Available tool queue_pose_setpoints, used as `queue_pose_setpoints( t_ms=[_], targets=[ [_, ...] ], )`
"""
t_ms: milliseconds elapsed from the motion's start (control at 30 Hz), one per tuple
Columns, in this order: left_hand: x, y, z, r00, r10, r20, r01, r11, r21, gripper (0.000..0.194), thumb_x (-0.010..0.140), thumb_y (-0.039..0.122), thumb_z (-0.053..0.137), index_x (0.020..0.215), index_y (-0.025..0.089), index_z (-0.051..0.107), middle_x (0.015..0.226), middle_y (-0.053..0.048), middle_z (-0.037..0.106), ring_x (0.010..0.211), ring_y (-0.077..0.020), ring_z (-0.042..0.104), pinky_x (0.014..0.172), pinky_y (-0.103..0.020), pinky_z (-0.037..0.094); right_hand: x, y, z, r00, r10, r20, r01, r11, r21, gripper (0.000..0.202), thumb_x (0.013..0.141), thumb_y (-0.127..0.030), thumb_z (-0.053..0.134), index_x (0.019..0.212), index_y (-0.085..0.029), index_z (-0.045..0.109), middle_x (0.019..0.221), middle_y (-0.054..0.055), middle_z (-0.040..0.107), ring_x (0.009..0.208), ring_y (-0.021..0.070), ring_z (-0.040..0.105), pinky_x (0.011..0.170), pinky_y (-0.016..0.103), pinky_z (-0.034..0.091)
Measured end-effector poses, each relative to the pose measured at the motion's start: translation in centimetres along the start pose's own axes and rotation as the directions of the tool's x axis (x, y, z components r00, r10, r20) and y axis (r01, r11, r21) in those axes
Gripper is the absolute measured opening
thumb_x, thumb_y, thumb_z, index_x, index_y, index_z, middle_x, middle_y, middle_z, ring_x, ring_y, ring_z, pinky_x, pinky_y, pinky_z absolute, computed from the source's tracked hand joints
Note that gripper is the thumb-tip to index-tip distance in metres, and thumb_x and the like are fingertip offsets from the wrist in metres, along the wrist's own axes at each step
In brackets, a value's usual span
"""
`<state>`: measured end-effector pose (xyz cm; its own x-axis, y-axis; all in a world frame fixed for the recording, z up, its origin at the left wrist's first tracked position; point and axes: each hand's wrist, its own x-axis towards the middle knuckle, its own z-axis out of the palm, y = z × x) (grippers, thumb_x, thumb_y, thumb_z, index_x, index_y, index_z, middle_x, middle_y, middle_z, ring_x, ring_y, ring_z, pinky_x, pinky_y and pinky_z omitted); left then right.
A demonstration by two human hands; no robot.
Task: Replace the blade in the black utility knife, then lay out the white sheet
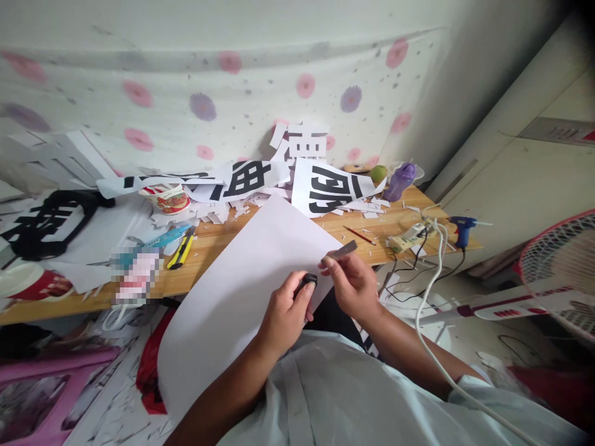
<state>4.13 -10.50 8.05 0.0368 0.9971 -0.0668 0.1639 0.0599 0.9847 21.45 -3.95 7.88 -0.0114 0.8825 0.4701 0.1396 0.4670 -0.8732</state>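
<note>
My left hand (286, 310) is closed around a small black-ended object (307, 280). Most of that object is hidden in the palm, so its kind cannot be made out. Close by on the right, my right hand (356, 288) pinches a flat grey metal blade (343, 249) between thumb and fingers. The blade points up and to the right, apart from the left hand. Beneath both hands a large white sheet (260, 248) runs from the table over its front edge and curves down on the left.
On the wooden table (223, 238) lie a yellow cutter knife (182, 249), a pencil (359, 235), paper cups (170, 199), paper scraps and sheets with black characters (325, 186). To the right are a power strip (411, 237), a blue glue gun (462, 232), a white cable (425, 297) and a racket (558, 272).
</note>
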Motion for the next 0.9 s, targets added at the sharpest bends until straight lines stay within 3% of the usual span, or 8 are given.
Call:
queue_pose_setpoints(
  t_ms=[100,167,300,467,700,767,833,900],
  targets=[
    [0.0,0.1,-0.2,0.999,-0.038,0.012,0.038,0.998,-0.058,0.036,0.108,0.055,0.054,0.123,0.024,0.064,0.068,0.004,0.063,0.056,-0.0150,0.063,0.056,-0.025,0.050,3.7,1.9,-3.3,0.992,0.022,-0.122,-0.035,0.993,-0.110,0.024,0.104,-0.046,0.067,0.107,-0.023,0.068,0.081,0.002,0.072,0.069,0.0187,0.068,0.069,0.032,0.055],
    [-0.1,0.2,-0.3,0.998,-0.056,0.025,0.058,0.995,-0.086,0.036,0.108,0.057,0.055,0.121,0.024,0.063,0.069,0.005,0.062,0.056,-0.0144,0.063,0.054,-0.025,0.049,6.5,4.0,-6.1,0.992,0.101,-0.073,-0.120,0.934,-0.336,0.022,0.102,-0.044,0.068,0.108,-0.022,0.071,0.086,0.003,0.075,0.071,0.0189,0.068,0.067,0.030,0.051],
    [0.1,0.0,-0.6,0.994,-0.091,0.065,0.099,0.986,-0.132,0.038,0.106,0.060,0.057,0.120,0.024,0.062,0.070,0.005,0.061,0.053,-0.0133,0.060,0.052,-0.024,0.049,10.0,8.9,-9.9,0.930,0.366,0.029,-0.184,0.534,-0.825,0.022,0.101,-0.036,0.064,0.099,-0.020,0.079,0.090,0.008,0.080,0.081,0.0222,0.071,0.069,0.029,0.042],
    [1.3,-0.4,-0.8,0.974,-0.168,0.155,0.192,0.969,-0.156,0.039,0.104,0.061,0.058,0.118,0.025,0.061,0.067,0.005,0.063,0.049,-0.0137,0.058,0.047,-0.023,0.047,9.9,12.8,-9.5,0.867,0.492,0.074,-0.171,0.433,-0.885,0.016,0.094,-0.028,0.070,0.095,-0.021,0.085,0.095,0.010,0.083,0.085,0.0245,0.075,0.070,0.029,0.041],
    [3.0,-0.2,-1.0,0.940,-0.232,0.250,0.278,0.946,-0.166,0.037,0.101,0.058,0.061,0.115,0.023,0.061,0.064,0.004,0.062,0.047,-0.0142,0.059,0.044,-0.022,0.043,9.5,13.2,-9.6,0.880,0.476,0.010,-0.208,0.403,-0.891,0.027,0.097,-0.034,0.070,0.114,-0.018,0.084,0.111,0.017,0.083,0.100,0.0295,0.077,0.083,0.032,0.049],
    [3.3,-0.2,-1.2,0.929,-0.242,0.280,0.291,0.945,-0.147,0.036,0.102,0.058,0.060,0.113,0.023,0.061,0.064,0.004,0.062,0.047,-0.0141,0.059,0.043,-0.021,0.043,9.1,11.6,-9.4,0.930,0.362,-0.065,-0.249,0.489,-0.836,0.034,0.102,-0.040,0.065,0.120,-0.017,0.082,0.111,0.017,0.083,0.098,0.0291,0.076,0.084,0.034,0.050],
    [3.7,-0.1,-1.3,0.919,-0.247,0.308,0.295,0.948,-0.119,0.036,0.102,0.058,0.059,0.110,0.023,0.061,0.064,0.004,0.063,0.047,-0.0137,0.059,0.044,-0.021,0.043,8.2,8.8,-8.6,0.979,0.161,-0.128,-0.206,0.728,-0.654,0.039,0.105,-0.047,0.061,0.120,-0.017,0.082,0.105,0.014,0.083,0.090,0.0266,0.074,0.081,0.034,0.053],
    [4.1,0.0,-1.3,0.908,-0.254,0.332,0.299,0.950,-0.091,0.037,0.103,0.058,0.059,0.113,0.023,0.062,0.065,0.004,0.063,0.047,-0.0136,0.059,0.043,-0.021,0.043,6.9,5.4,-7.2,0.999,0.026,0.025,-0.015,0.928,-0.371,0.041,0.105,-0.054,0.063,0.117,-0.020,0.082,0.100,0.010,0.082,0.086,0.0240,0.073,0.078,0.033,0.055]
  ],
)
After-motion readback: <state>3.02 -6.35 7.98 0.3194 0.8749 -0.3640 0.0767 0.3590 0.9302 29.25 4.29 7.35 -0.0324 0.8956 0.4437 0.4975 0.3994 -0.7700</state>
